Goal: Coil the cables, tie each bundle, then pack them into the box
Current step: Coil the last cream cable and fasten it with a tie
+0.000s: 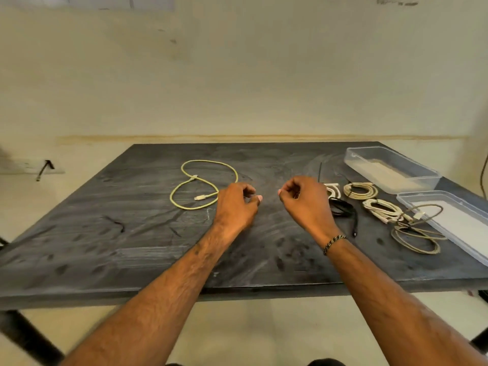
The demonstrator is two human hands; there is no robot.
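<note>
Cable (203, 186), yellow, loosely looped, uncoiled

Two hands, the left hand (235, 207) and right hand (306, 202), hung curled over the dark table (132, 233) mid-frame. A yellow cable (203, 186) lay loose behind the left one.

under both hands the table (148, 233) is a dark, matt slab, streaked and smudged like slate or worn painted board. just left of the left hand (235, 207) lies a yellow cable (184, 180) with a woven, cloth-like sheath and pale plastic plugs; right of the right hand (306, 202) sit cream braided bundles (360, 190), a smooth black cable (343, 208) and a duller grey-brown one (417, 239). further right, two boxes (390, 167) are clear, glossy plastic, and the right wrist wears a braided cord band (334, 243).
</note>
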